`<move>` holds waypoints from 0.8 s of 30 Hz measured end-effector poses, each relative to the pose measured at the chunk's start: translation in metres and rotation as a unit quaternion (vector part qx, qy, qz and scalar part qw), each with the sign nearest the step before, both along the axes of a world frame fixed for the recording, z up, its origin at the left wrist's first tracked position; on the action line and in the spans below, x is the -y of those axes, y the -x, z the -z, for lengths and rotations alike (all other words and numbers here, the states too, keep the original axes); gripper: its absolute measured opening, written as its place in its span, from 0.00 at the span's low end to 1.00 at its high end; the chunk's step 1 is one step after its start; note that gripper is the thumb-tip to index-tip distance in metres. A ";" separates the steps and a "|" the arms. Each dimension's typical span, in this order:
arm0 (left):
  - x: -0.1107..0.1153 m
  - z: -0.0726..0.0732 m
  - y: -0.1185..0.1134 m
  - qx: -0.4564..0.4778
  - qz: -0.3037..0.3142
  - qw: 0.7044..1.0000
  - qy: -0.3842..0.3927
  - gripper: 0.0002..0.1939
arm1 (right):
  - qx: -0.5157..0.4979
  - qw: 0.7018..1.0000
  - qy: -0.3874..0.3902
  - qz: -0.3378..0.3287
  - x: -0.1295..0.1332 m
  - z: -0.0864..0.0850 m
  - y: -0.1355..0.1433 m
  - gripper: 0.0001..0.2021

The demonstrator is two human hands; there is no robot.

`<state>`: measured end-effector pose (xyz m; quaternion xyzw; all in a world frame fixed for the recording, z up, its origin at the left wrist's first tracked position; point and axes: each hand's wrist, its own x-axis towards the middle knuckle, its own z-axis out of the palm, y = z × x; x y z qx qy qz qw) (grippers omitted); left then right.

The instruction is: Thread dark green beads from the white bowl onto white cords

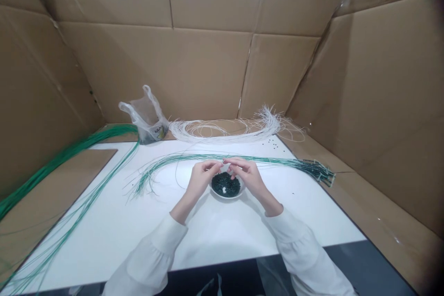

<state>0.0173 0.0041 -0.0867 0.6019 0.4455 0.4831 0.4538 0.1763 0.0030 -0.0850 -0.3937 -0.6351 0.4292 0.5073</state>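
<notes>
A white bowl (227, 197) filled with small dark green beads (222, 184) stands on the white table, and a small white piece (224, 190) lies on the beads. Over the bowl's far rim, my left hand (203, 176) has its thumb and fingers pinched together. Close beside it, my right hand (249, 175) is also pinched, its fingertips nearly meeting the left ones. What sits between the fingertips is too small to make out. Just beyond both hands runs a bundle of thin green strands (277, 161), with dark beaded ends (321, 171) at the right.
Coiled white strands (215, 132) lie along the back, with a plastic bag (147, 122) to their left. Long green strands (69, 169) hang over the left side. Several loose beads (274, 144) are scattered at the back right. Cardboard walls (208, 64) enclose the table.
</notes>
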 end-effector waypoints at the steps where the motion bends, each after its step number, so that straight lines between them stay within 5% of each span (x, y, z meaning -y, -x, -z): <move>1: 0.000 0.000 0.000 0.006 -0.001 1.000 0.001 0.13 | 0.001 1.000 -0.002 -0.001 0.001 -0.001 0.000 0.11; 11: 0.004 -0.003 -0.001 -0.018 -0.035 0.999 -0.020 0.13 | 0.065 0.993 -0.094 -0.008 0.004 0.005 0.003 0.14; 18: 0.011 -0.001 0.001 0.003 -0.065 0.996 -0.067 0.12 | 0.230 0.925 -0.302 0.019 0.011 0.010 0.006 0.22; 21: 0.011 -0.001 0.002 0.015 -0.063 0.995 -0.071 0.12 | 0.260 0.908 -0.329 0.009 0.010 0.009 0.003 0.23; 24: 0.010 -0.002 0.003 0.020 -0.054 0.995 -0.081 0.12 | 0.229 0.921 -0.316 -0.010 0.009 0.007 0.002 0.22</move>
